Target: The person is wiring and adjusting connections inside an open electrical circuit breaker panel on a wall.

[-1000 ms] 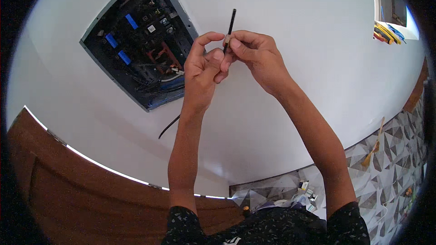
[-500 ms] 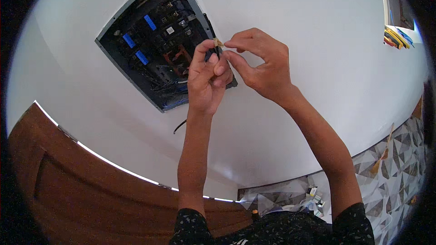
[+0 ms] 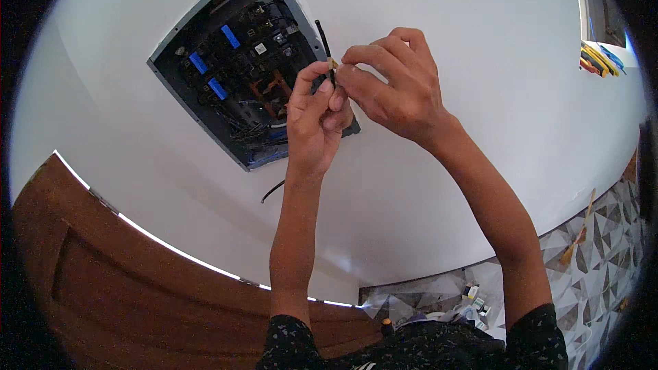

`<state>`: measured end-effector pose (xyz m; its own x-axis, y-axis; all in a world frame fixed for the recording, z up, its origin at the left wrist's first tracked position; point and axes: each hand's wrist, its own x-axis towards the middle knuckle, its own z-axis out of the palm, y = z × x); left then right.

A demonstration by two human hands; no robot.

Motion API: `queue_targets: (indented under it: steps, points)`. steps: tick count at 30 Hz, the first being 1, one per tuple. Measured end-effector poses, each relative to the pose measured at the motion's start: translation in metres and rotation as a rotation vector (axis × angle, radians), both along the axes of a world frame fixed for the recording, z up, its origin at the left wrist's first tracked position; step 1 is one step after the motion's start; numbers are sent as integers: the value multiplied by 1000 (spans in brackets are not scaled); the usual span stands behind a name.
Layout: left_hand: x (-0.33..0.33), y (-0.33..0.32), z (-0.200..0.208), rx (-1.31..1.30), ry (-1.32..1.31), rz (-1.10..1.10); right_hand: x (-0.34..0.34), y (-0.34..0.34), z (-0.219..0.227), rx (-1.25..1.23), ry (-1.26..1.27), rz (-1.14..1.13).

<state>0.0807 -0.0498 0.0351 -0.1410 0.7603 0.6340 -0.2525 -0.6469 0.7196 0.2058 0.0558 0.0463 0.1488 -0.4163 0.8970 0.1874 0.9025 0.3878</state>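
In front of the wall, my left hand [image 3: 310, 122] is closed around a thin black cable [image 3: 322, 34], whose end sticks up above the fingers. A small strip of pale yellowish tape [image 3: 332, 64] sits on the cable at my left fingertips. My right hand [image 3: 406, 87] pinches at that strip from the right, its thumb and forefinger close together; the fingers partly hide the strip. Just behind and left of both hands is an open grey electrical box [image 3: 199, 118] set in the wall, with dark wiring and several blue labels [image 3: 230, 36] inside.
A dark cable end [image 3: 272, 191] hangs below the box. Yellow and blue-handled tools [image 3: 600, 59] lie by an opening at far right. A brown wooden door [image 3: 144, 260] fills the lower left. Small boxes [image 3: 475, 299] and a broom [image 3: 581, 234] are on the patterned floor.
My right fingers have moved in closer on the tape strip, and the hand has turned. The black cable's upper end now shows clear of the box edge against the wall.
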Motion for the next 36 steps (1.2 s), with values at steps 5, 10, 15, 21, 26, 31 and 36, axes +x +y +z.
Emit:
queue_targets:
  steps: [5, 10, 15, 21, 26, 31, 36]
  points:
    - [0, 0, 2, -29, 51, 13, 3, 4, 6, 60, 2, -119]
    - [1, 3, 2, -4, -17, -8, 1, 7, 4, -28, -29, -8]
    - [4, 5, 2, -18, 24, 107, 1, -4, 2, -252, -80, 220]
    - [8, 8, 1, 60, 94, 271, 4, -19, 3, -601, -245, 442]
    - [15, 8, 0, 73, 81, 333, 6, -27, -4, -1038, -372, 914]
    - [25, 13, -1, 63, 94, 384, 16, -24, -12, -789, -289, 650]
    - [26, 16, -3, 99, 138, 418, 20, -26, -8, -781, -236, 676]
